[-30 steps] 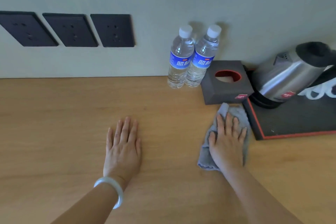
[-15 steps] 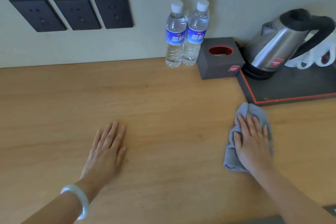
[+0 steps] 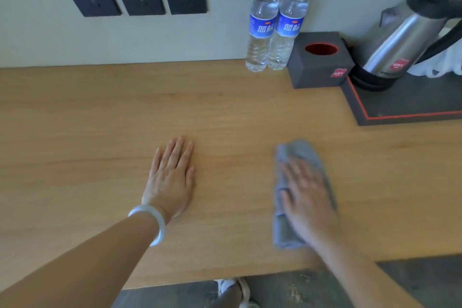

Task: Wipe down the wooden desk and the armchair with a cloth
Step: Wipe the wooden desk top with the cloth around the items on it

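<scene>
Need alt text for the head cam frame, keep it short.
A person's right hand presses a grey cloth flat on a wooden desk, left hand flat beside it. Two water bottles, a dark box and a kettle on a tray stand by the wall.

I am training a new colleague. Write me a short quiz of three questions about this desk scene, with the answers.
1. True or false: the right hand presses flat on the cloth.
2. How many bottles stand on the desk? A) one B) two C) three
3. Fill in: the bangle is on the ____ wrist.

Key: 1 true; 2 B; 3 left.
</scene>
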